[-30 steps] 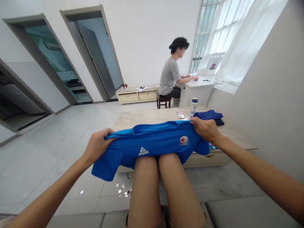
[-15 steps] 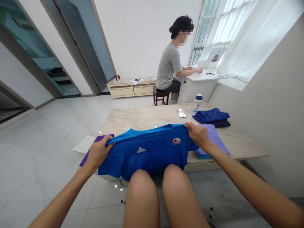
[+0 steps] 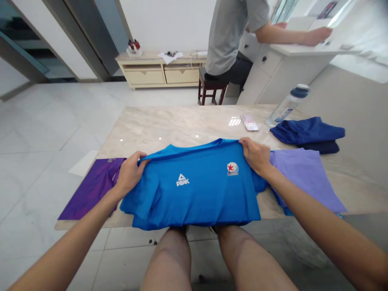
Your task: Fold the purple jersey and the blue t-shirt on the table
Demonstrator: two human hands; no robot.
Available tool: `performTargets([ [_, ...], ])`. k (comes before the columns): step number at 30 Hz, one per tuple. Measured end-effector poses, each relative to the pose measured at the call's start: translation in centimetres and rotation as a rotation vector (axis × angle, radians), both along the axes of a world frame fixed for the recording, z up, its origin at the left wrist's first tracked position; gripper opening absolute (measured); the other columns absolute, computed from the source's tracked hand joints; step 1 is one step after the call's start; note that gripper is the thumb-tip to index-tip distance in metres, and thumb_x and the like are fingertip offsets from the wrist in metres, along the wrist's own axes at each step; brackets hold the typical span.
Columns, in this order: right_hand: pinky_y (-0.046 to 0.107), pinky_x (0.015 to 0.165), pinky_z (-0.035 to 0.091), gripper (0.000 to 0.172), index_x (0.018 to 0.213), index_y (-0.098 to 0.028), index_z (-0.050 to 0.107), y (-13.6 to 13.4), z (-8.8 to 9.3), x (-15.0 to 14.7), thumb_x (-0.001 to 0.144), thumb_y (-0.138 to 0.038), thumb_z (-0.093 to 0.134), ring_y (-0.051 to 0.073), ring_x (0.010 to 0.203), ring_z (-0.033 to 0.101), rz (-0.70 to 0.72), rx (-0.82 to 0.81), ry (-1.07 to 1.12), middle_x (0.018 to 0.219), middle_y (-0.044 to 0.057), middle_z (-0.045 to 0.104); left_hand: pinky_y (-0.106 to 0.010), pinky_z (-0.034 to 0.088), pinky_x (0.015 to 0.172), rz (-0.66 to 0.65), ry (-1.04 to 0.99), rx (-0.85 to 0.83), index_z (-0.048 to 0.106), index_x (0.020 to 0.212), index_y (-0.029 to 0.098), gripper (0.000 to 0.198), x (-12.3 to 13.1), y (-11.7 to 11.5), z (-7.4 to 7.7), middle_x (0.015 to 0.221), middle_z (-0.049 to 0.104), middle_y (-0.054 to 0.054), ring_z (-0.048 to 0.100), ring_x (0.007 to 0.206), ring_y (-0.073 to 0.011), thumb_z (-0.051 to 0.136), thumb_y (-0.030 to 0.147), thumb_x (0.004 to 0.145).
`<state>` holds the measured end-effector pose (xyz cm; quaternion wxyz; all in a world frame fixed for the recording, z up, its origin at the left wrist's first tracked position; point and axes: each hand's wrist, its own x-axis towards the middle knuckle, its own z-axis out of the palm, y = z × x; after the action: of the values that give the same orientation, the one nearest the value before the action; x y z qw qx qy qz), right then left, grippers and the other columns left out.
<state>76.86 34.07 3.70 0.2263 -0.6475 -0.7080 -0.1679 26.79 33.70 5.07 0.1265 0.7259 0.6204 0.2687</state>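
Observation:
A blue T-shirt [image 3: 200, 190] with a white PEAK logo and a round emblem is stretched between my hands at the table's near edge. My left hand [image 3: 131, 171] is closed on its left shoulder, thumb on top. Closed on the opposite shoulder, near the collar, is my right hand [image 3: 256, 155]. The shirt's lower part hangs at the edge, above my knees. A purple garment [image 3: 91, 188] lies folded just left of my left hand. Right of my right hand rests a folded lavender garment [image 3: 306, 173], with blue cloth showing beneath it.
The marble-patterned table [image 3: 169, 121] bears a phone [image 3: 250, 122], a clear water bottle [image 3: 286, 107] and folded navy clothes [image 3: 309, 131]. Beyond it, a person in a grey shirt [image 3: 226, 38] sits on a dark stool [image 3: 212, 83] at a white desk [image 3: 303, 50]. A low cabinet [image 3: 148, 76] stands behind.
The shirt has moved forward from over my knees onto the table's near edge, its front now spread flatter. Both hands keep their hold. My view has tilted down and come closer.

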Motion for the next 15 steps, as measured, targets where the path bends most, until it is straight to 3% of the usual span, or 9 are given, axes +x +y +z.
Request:
performTargets([
  [5, 0.029, 0.068, 0.027, 0.07, 0.124, -0.011, 0.076, 11.1, 0.4, -1.2, 0.12, -0.059, 0.026, 0.018, 0.077, 0.067, -0.043, -0.173, -0.085, 0.088, 0.009, 0.074, -0.033, 0.051, 0.092, 0.002, 0.166, -0.012, 0.075, 0.107, 0.012, 0.034, 0.6, 10.5, -0.5, 0.103, 0.08, -0.007, 0.074, 0.102, -0.0251, 0.064, 0.044, 0.106],
  [7, 0.031, 0.075, 0.035, 0.074, 0.125, -0.007, 0.075, 14.6, 0.8, -2.2, 0.121, -0.057, 0.02, 0.021, 0.091, 0.07, -0.041, -0.202, -0.079, 0.098, 0.012, 0.074, -0.036, 0.049, 0.099, 0.024, 0.257, -0.018, 0.071, 0.124, 0.004, 0.043, 1.1, 13.8, 0.3, 0.121, 0.078, -0.01, 0.071, 0.113, -0.0255, 0.06, 0.044, 0.111],
  [9, 0.036, 0.084, 0.043, 0.064, 0.127, -0.005, 0.072, 16.0, 1.6, -3.6, 0.121, -0.049, 0.026, 0.028, 0.108, 0.069, -0.034, -0.187, -0.051, 0.114, 0.017, 0.074, -0.039, 0.047, 0.108, 0.009, 0.295, 0.015, 0.062, 0.141, 0.0, 0.047, 2.2, 15.0, 1.2, 0.142, 0.068, -0.015, 0.067, 0.125, -0.0261, 0.055, 0.038, 0.114],
  [10, 0.039, 0.089, 0.046, 0.055, 0.13, -0.004, 0.07, 15.7, 2.2, -4.3, 0.121, -0.044, 0.033, 0.029, 0.114, 0.066, -0.009, -0.178, -0.035, 0.123, 0.02, 0.073, -0.041, 0.046, 0.111, -0.002, 0.301, 0.04, 0.06, 0.146, 0.0, 0.046, 2.9, 14.6, 1.5, 0.148, 0.064, -0.017, 0.065, 0.128, -0.0272, 0.055, 0.034, 0.114],
  [12, 0.043, 0.098, 0.049, 0.04, 0.137, -0.005, 0.066, 13.1, 3.1, -5.7, 0.117, -0.034, 0.046, 0.029, 0.12, 0.062, 0.081, -0.165, -0.007, 0.134, 0.021, 0.07, -0.045, 0.046, 0.114, -0.054, 0.308, 0.086, 0.06, 0.149, 0.004, 0.043, 4.5, 11.8, 1.9, 0.15, 0.061, -0.018, 0.063, 0.134, -0.0314, 0.06, 0.026, 0.111],
  [15, 0.044, 0.108, 0.051, 0.033, 0.136, -0.009, 0.067, 4.9, 2.9, -6.7, 0.113, -0.026, 0.051, 0.029, 0.123, 0.063, 0.238, -0.165, 0.046, 0.133, 0.019, 0.071, -0.049, 0.047, 0.117, -0.128, 0.283, 0.113, 0.068, 0.141, 0.015, 0.036, 6.5, 3.6, 0.5, 0.143, 0.068, -0.017, 0.062, 0.138, -0.0353, 0.059, 0.031, 0.11],
])
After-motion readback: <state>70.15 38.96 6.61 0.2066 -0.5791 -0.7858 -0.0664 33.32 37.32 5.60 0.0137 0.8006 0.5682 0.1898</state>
